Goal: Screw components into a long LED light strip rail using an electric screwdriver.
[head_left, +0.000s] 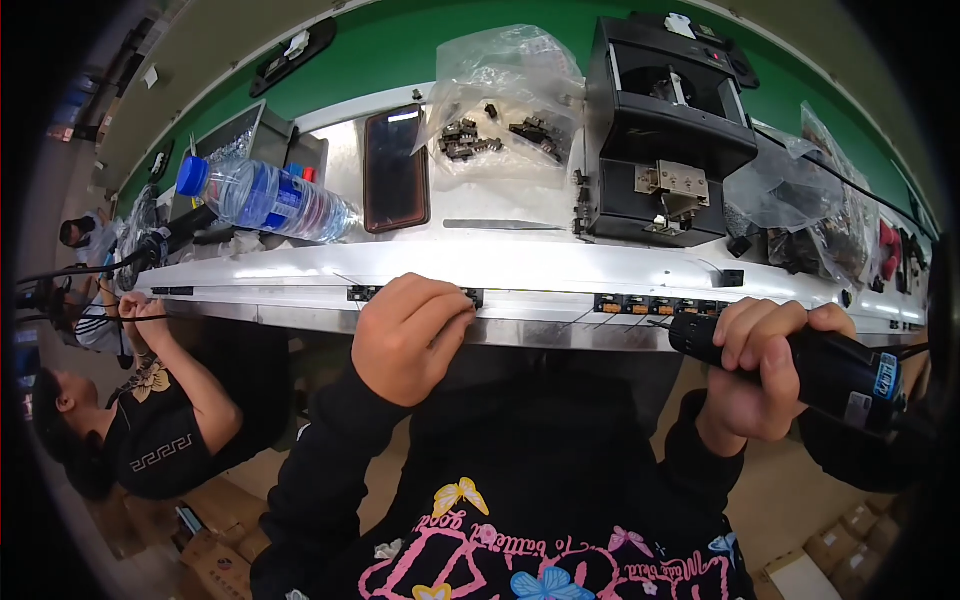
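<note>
Your left hand lies palm down over the near edge of the white workbench, its fingers bent inward and bunched together. A dark strip of small parts runs beneath it: one end shows to the left of the knuckles, the other just beside the fingertips at the right. The middle is hidden by the hand, and whether the fingertips grasp the strip or only rest on it, you cannot tell from this view.

Your right hand is clenched around a black power screwdriver, the fingers wrapped over the body and the thumb on the side facing you. The tool is held nearly level, with its thin bit pointing left, toward your left hand.

Near the bit, along the same edge, lies a row of black-and-orange parts; it is well apart from the left fingers and just beyond the tool's nose. Whether the bit touches the row cannot be told. Farther back on the bench stand a black machine and a clear plastic bag with small dark components, next to a phone.
</note>
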Motion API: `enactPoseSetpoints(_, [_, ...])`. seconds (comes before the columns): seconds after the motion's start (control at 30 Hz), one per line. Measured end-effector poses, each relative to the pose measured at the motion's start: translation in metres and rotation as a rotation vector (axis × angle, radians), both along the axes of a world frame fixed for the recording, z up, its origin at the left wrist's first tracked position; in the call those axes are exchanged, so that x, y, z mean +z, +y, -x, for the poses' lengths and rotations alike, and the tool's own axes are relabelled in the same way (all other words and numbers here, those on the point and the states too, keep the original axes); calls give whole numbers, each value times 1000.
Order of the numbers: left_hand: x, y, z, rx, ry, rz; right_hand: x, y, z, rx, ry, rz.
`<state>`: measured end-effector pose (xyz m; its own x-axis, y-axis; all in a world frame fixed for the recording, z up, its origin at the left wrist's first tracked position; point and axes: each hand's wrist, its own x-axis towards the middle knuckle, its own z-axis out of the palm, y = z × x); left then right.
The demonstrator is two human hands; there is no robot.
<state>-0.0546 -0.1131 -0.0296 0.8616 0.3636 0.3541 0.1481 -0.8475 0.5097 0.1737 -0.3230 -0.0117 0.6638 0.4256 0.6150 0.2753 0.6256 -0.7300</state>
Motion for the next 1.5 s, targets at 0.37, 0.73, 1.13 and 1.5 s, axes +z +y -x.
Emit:
enactPoseSetpoints(0.37, [-9, 10, -2, -41, -3, -50, 8, -3, 7, 50, -10, 69])
enactPoseSetpoints(0.73, [-16, 10, -9, -52, -89, 19, 11, -1, -1, 117, -54, 89])
enactPoseSetpoints(1.13, [-29, -28, -45, -22, -210, 131, 45, 65, -33, -48, -190, 88])
enactPoseSetpoints(1.5, [-32, -44, -59, 15, -223, 142, 77, 50, -77, 356, -429, 86])
